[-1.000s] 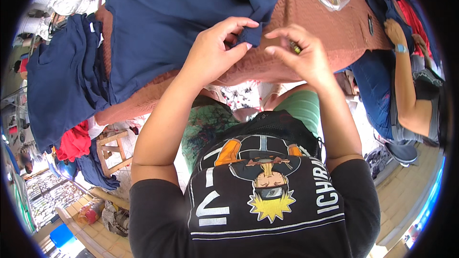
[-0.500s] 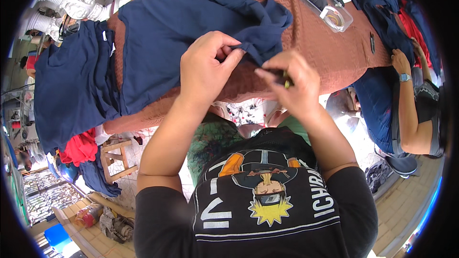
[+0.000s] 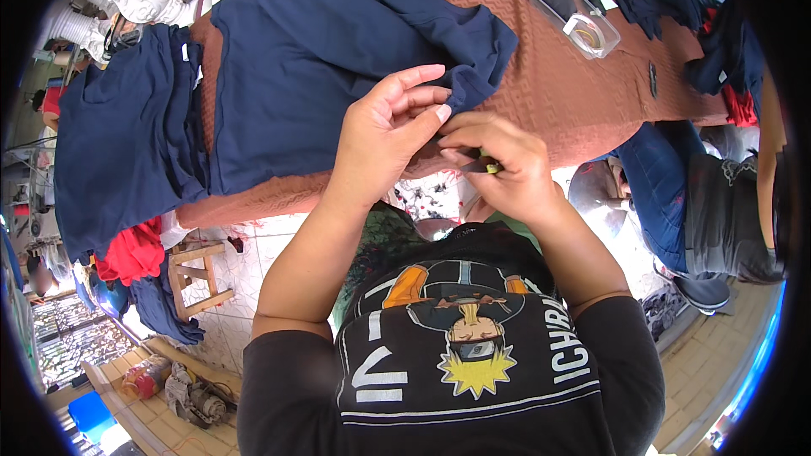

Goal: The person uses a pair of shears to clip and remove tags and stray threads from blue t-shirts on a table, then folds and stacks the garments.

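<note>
While the left hand (image 3: 384,131) pinches the edge of a navy garment (image 3: 338,67) spread on the brown tabletop (image 3: 574,93), the right hand (image 3: 507,165) keeps a closed grip on a small yellow-tipped tool (image 3: 483,168) just beside it.

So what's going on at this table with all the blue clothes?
A person is working on a navy garment spread over a table with a brown cloth. The left hand pinches the garment's edge, while the right hand holds a small tool with a yellow bit close to it. More navy garments lie stacked to the left, and a clear plastic tray sits farther back.
</note>
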`<action>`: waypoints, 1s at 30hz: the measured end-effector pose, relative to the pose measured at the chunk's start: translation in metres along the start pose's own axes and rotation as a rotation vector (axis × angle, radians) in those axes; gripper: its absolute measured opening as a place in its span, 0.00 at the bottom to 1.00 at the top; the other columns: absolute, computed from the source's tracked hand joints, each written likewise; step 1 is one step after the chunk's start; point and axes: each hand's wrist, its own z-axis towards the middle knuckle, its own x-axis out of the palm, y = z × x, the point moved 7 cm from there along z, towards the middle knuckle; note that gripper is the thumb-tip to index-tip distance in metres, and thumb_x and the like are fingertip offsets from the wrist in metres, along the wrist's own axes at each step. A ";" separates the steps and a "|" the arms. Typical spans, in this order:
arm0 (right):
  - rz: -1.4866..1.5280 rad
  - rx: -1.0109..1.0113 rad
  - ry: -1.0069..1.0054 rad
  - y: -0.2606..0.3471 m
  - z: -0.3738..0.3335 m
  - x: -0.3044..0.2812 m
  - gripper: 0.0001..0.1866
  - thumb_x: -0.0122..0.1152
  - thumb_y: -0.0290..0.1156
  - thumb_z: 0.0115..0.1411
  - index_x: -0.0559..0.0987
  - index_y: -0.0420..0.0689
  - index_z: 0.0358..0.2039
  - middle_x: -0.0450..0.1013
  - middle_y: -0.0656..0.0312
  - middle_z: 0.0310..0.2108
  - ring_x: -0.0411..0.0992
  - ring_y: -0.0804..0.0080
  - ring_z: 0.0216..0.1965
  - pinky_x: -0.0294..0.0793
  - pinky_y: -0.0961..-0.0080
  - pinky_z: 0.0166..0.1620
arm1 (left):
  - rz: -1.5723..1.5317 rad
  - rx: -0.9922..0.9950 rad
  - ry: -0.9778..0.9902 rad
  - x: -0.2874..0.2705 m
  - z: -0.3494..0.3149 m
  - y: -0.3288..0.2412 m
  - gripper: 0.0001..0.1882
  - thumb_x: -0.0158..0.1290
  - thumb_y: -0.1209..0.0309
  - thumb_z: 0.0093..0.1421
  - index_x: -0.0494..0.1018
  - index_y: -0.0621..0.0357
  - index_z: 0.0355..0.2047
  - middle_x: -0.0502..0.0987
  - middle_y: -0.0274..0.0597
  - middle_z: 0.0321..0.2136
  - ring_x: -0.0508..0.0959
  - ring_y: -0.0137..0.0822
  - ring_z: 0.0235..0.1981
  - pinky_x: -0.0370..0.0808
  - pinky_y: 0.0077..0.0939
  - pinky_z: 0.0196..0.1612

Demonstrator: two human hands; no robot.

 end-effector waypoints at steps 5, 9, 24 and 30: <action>0.001 0.073 -0.094 -0.002 0.015 -0.027 0.12 0.67 0.17 0.48 0.80 0.39 0.35 0.74 0.59 0.32 0.75 0.69 0.34 0.74 0.78 0.36 | 0.036 0.024 0.014 -0.003 0.000 -0.002 0.22 0.56 0.79 0.59 0.69 0.63 0.55 0.78 0.40 0.42 0.76 0.24 0.42 0.74 0.18 0.47; -0.008 0.087 -0.111 -0.001 0.021 -0.026 0.12 0.68 0.16 0.47 0.79 0.39 0.34 0.74 0.59 0.32 0.75 0.68 0.33 0.74 0.77 0.36 | -0.023 0.002 0.036 0.000 -0.001 0.003 0.22 0.56 0.79 0.59 0.68 0.64 0.55 0.78 0.43 0.44 0.76 0.25 0.43 0.73 0.18 0.48; -0.069 0.053 -0.178 -0.009 0.018 -0.012 0.13 0.60 0.13 0.50 0.73 0.40 0.35 0.71 0.59 0.31 0.72 0.68 0.28 0.69 0.76 0.30 | 0.286 0.285 -0.162 0.012 -0.012 -0.003 0.15 0.56 0.80 0.59 0.75 0.63 0.48 0.80 0.38 0.41 0.78 0.22 0.39 0.74 0.18 0.44; 0.002 0.194 0.010 -0.004 0.023 -0.032 0.16 0.69 0.28 0.52 0.74 0.40 0.40 0.71 0.60 0.30 0.71 0.70 0.32 0.71 0.75 0.36 | -0.033 0.118 -0.070 0.005 -0.008 0.005 0.15 0.56 0.80 0.59 0.75 0.67 0.48 0.79 0.40 0.41 0.77 0.23 0.39 0.74 0.17 0.43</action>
